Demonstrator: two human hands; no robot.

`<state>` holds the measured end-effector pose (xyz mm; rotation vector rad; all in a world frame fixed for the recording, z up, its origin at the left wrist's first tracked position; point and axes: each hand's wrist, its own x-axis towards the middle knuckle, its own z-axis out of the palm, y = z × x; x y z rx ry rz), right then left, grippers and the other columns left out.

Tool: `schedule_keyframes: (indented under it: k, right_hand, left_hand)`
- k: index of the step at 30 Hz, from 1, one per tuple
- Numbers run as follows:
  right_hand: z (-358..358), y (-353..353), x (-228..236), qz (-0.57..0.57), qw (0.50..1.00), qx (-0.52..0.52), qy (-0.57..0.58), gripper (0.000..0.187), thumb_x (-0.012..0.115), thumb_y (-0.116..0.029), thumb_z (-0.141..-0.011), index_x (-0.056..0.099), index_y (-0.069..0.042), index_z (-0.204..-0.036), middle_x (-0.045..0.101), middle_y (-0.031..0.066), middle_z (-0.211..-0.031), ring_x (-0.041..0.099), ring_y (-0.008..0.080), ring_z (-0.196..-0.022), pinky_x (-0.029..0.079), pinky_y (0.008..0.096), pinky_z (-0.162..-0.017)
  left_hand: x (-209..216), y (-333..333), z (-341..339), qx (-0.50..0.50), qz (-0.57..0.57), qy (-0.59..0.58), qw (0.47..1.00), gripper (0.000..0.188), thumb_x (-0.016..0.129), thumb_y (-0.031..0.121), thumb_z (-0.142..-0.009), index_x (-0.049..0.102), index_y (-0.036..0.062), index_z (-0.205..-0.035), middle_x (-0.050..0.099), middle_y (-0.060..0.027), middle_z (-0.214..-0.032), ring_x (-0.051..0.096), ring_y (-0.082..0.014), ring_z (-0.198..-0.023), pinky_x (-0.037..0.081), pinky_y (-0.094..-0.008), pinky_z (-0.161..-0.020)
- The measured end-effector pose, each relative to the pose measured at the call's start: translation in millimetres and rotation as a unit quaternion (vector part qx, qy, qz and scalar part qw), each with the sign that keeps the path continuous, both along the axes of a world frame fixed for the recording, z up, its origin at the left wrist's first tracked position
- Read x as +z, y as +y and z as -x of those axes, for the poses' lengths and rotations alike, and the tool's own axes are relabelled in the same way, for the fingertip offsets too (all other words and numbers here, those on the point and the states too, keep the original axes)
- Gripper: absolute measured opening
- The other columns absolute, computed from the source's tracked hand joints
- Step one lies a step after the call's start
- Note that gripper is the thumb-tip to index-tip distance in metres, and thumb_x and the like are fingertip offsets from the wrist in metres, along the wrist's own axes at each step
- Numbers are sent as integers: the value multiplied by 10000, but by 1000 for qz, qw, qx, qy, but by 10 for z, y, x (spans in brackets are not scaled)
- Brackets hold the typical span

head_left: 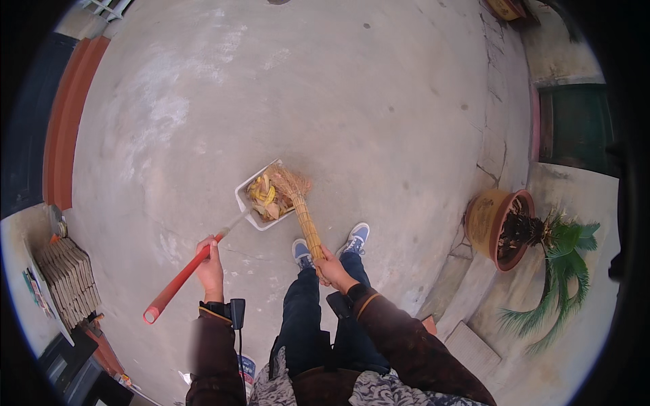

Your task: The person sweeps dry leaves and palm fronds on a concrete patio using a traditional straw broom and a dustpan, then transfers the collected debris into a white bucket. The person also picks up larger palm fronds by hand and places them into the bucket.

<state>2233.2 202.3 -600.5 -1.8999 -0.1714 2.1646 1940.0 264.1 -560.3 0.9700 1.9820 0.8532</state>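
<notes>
My left hand [211, 272] is wrapped round the red handle [177, 284] of a long-handled dustpan. Its white pan [241, 196] rests on the concrete ground in front of my feet. In the pan lies a heap of scraps [267, 199], with yellow peel and brownish pieces among them. My right hand [332, 269] grips a straw hand broom [308, 227] by its bound stem. The broom's bristles [291, 181] fan out over the pan's right side and hide part of it.
My blue shoes [358, 235] stand just behind the pan. To the right, a large pot [482, 220] holds a palm-like plant [569, 271] by a cracked stone edge. Stacked grey slabs [69, 274] stand at the left near a red-brown door frame [68, 128]. A bucket-like container [248, 371] is partly hidden beside my left arm.
</notes>
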Motion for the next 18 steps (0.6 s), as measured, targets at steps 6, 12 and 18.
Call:
schedule_keyframes:
  k: [6, 12, 18]
  right_hand:
    - [-338, -65, 552, 10, 999, -44, 11, 625, 418, -135, -868, 147, -263, -1417, 488, 77, -664, 420, 154, -375, 316, 264, -296]
    - [-162, 180, 102, 54, 998, -26, -5, 632, 448, -161, -867, 134, -288, -1401, 453, 79, -589, 393, 183, -345, 296, 301, -287]
    - [-422, -195, 415, 50, 988, -65, 133, 607, 427, -207, -875, 136, -288, -1402, 477, 99, -663, 414, 192, -375, 333, 294, -317]
  left_hand:
    - [32, 57, 286, -88, 33, -7, 996, 138, 567, 156, -856, 606, 23, -864, 627, -126, -1017, 583, -201, -929, 436, -301, -849]
    - [-92, -32, 205, -45, 3, 6, 999, 153, 572, 169, -856, 614, 22, -867, 643, -134, -992, 610, -220, -894, 461, -295, -806]
    - [-24, -218, 266, 5, 6, 37, 999, 199, 555, 202, -870, 618, 15, -890, 651, -120, -947, 610, -200, -850, 467, -290, -777]
